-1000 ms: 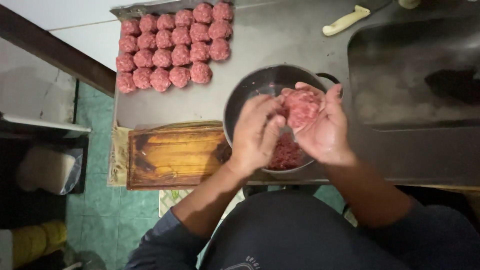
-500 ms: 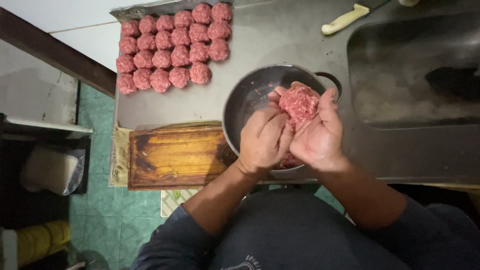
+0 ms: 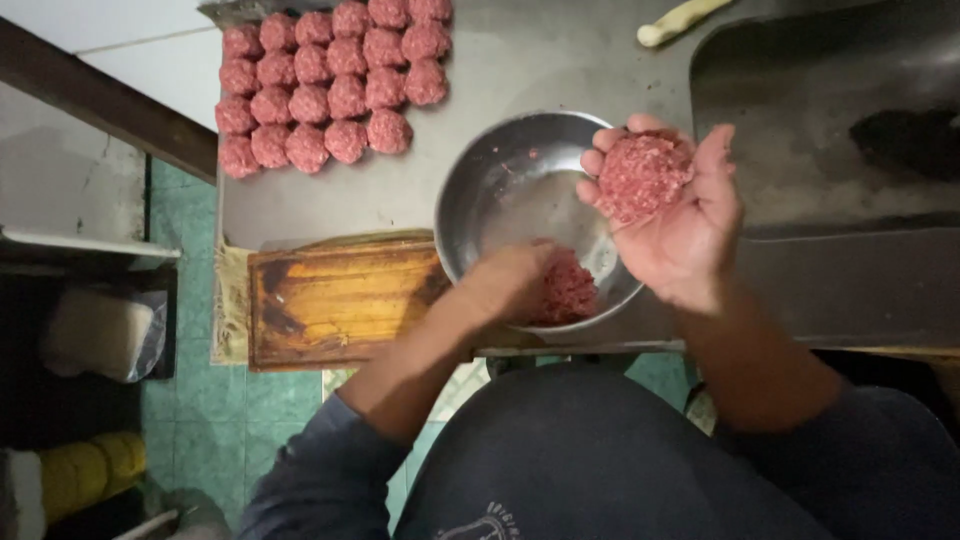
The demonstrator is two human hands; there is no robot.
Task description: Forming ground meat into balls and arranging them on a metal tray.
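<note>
A lump of minced meat (image 3: 643, 175) lies in the upturned palm of the right hand (image 3: 672, 215), whose grip is half open, fingers curled loosely round it, above the far rim of a steel bowl (image 3: 505, 185). The left hand (image 3: 510, 280) reaches down into the bowl, its grip closed on the minced meat left (image 3: 572, 292) at the near side. Rows of meatballs (image 3: 330, 85) sit on the bench (image 3: 540, 60) to the left, and a wooden board (image 3: 335, 300) lies just beside the bowl.
</note>
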